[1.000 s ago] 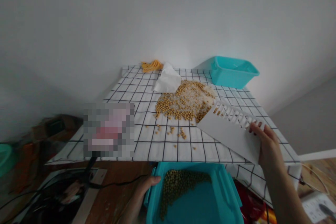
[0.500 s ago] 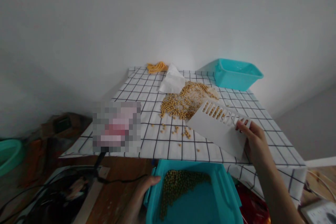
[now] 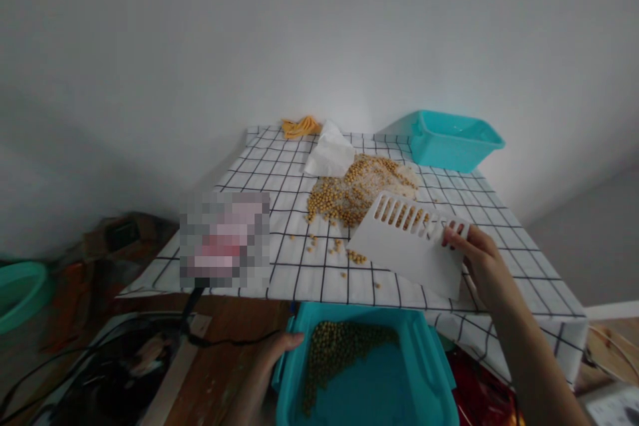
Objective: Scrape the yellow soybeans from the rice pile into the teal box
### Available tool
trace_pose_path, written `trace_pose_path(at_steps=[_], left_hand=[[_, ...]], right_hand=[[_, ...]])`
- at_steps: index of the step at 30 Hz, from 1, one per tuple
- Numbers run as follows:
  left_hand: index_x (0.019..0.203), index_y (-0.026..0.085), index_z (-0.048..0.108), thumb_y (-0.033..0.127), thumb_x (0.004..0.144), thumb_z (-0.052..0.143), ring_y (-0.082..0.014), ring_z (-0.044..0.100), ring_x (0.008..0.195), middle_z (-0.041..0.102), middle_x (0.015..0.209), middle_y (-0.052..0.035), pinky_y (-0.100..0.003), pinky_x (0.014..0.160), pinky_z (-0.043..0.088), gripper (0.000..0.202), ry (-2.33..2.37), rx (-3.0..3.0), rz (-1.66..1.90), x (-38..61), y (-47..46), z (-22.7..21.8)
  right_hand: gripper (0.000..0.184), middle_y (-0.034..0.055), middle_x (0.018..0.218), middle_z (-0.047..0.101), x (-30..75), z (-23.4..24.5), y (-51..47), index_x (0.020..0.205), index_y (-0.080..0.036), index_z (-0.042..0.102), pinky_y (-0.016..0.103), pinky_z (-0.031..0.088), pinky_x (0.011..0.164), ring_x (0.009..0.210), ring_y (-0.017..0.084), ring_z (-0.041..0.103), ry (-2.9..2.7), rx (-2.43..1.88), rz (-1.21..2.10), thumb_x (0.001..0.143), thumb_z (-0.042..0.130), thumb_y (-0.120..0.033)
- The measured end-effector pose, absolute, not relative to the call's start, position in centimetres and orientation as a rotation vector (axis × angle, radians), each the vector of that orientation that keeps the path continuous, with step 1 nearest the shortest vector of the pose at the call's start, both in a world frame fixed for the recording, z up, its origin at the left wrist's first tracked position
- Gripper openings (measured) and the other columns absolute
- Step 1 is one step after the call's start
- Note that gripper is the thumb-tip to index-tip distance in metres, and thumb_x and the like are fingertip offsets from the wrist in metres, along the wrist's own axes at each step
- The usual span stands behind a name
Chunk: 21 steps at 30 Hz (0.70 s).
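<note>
Reaching over the table [image 3: 299,279], the right hand [image 3: 474,253] pinches one end of a flat white panel [image 3: 399,249], slotted along its top, tilted beside yellow beans [image 3: 327,198]; the left hand [image 3: 273,354], thumb over the rim, clasps a turquoise bin [image 3: 359,310] below.

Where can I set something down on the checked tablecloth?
Bare patches: left, between the yellow bundle and pixelated item; right, between the far turquoise bin and right hand. Crowded: the middle, where soybeans, white tissue and slotted white panel bunch together.
</note>
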State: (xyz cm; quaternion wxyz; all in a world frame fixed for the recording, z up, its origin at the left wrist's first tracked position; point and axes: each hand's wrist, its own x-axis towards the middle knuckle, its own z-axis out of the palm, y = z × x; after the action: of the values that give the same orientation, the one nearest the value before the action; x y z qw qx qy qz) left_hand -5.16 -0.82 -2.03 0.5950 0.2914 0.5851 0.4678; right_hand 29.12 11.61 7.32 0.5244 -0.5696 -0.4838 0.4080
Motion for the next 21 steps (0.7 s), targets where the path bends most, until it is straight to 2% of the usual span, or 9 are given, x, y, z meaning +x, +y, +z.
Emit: trace_pose_path(at_steps=[2,6,10,13,17,21], left_hand=[[0.090,0.028,0.075,0.032,0.055,0.080,-0.0297,0.069,0.089,0.075,0.101,-0.0060,-0.038,0.078,0.058,0.036,1.355,0.799,1.123,-5.5,-1.2,-2.5],[0.092,0.029,0.075,0.031,0.062,0.076,-0.0281,0.069,0.088,0.075,0.102,-0.0052,-0.039,0.079,0.057,0.031,1.385,0.860,1.137,-6.0,-1.6,-3.0],[0.091,0.028,0.076,0.029,0.058,0.077,-0.0279,0.068,0.091,0.075,0.102,-0.0050,-0.038,0.083,0.056,0.032,1.441,0.961,1.153,-6.2,-1.5,-2.9],[0.089,0.027,0.076,0.033,0.062,0.074,-0.0284,0.069,0.088,0.076,0.099,-0.0062,-0.038,0.077,0.057,0.028,1.467,0.934,1.133,-6.3,-1.4,-3.2],[0.090,0.028,0.076,0.032,0.055,0.077,-0.0308,0.069,0.091,0.076,0.100,-0.0064,-0.040,0.080,0.057,0.035,1.435,0.896,1.082,-6.3,-0.9,-4.0],[0.086,0.028,0.076,0.037,0.062,0.073,-0.0309,0.070,0.088,0.077,0.090,-0.0057,-0.043,0.078,0.057,0.026,1.424,0.785,0.969,-6.4,-0.4,-4.3]], right_hand=[[0.023,-0.0008,0.069,0.056,28.9,7.3,11.6,0.070,-0.022,0.061,0.027,0.040,0.061,0.069,0.017,0.052,-1.159,-1.347,1.027,0.077,0.070,-0.042],[0.025,-0.0008,0.066,0.057,28.1,7.3,11.1,0.066,-0.021,0.060,0.026,0.037,0.053,0.061,0.015,0.051,-1.102,-1.327,1.154,0.074,0.072,-0.040],[0.027,-0.0011,0.061,0.054,27.8,7.6,10.4,0.065,-0.020,0.059,0.025,0.036,0.051,0.056,0.014,0.048,-1.081,-1.308,1.240,0.072,0.074,-0.041],[0.028,-0.0011,0.062,0.052,28.1,7.7,10.3,0.063,-0.019,0.058,0.025,0.036,0.053,0.059,0.014,0.047,-1.126,-1.292,1.224,0.073,0.074,-0.039],[0.026,-0.0007,0.063,0.053,28.1,7.8,10.3,0.063,-0.020,0.059,0.024,0.037,0.052,0.059,0.014,0.048,-1.068,-1.276,1.172,0.073,0.073,-0.040],[0.026,-0.0005,0.064,0.055,27.5,7.7,10.4,0.062,-0.020,0.058,0.023,0.037,0.051,0.059,0.014,0.049,-0.982,-1.261,1.150,0.071,0.075,-0.038]])
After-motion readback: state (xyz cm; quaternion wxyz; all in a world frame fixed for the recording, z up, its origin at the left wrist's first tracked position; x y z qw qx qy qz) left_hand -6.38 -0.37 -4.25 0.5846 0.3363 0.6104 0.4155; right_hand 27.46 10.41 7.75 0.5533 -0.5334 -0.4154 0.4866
